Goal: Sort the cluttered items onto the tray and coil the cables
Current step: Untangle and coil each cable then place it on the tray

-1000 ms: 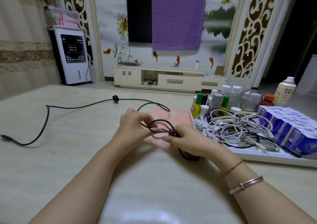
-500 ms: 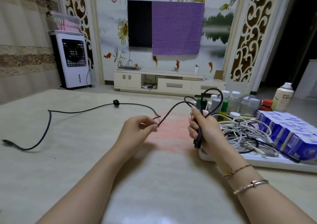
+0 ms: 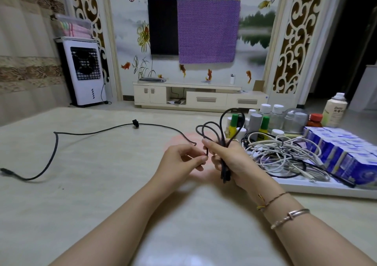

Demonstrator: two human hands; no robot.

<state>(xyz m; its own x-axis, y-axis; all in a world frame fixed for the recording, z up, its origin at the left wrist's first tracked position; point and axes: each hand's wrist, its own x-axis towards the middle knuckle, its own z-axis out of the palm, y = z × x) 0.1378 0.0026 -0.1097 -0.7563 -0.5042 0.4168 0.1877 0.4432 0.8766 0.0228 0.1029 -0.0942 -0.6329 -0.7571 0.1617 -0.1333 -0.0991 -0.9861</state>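
A long black cable (image 3: 55, 147) trails over the pale table from its plug at the far left to my hands. My right hand (image 3: 228, 159) grips a bunch of its loops, which stand up above the fist. Just left of that, my left hand (image 3: 181, 159) pinches the cable's running part between thumb and forefinger. The white tray (image 3: 318, 188) lies at the right, touching my right wrist. It holds a tangle of white cables (image 3: 281, 153), blue boxes (image 3: 346, 155) and several small bottles (image 3: 263, 121).
A tall white bottle (image 3: 334, 110) stands behind the tray at the far right. Bare table stretches to the left and in front of my arms. Beyond the table are a TV cabinet and a white cooler fan.
My right hand has kept the loops upright while my left hand slid along the cable and came close to the right hand. The slack on the table has shortened.
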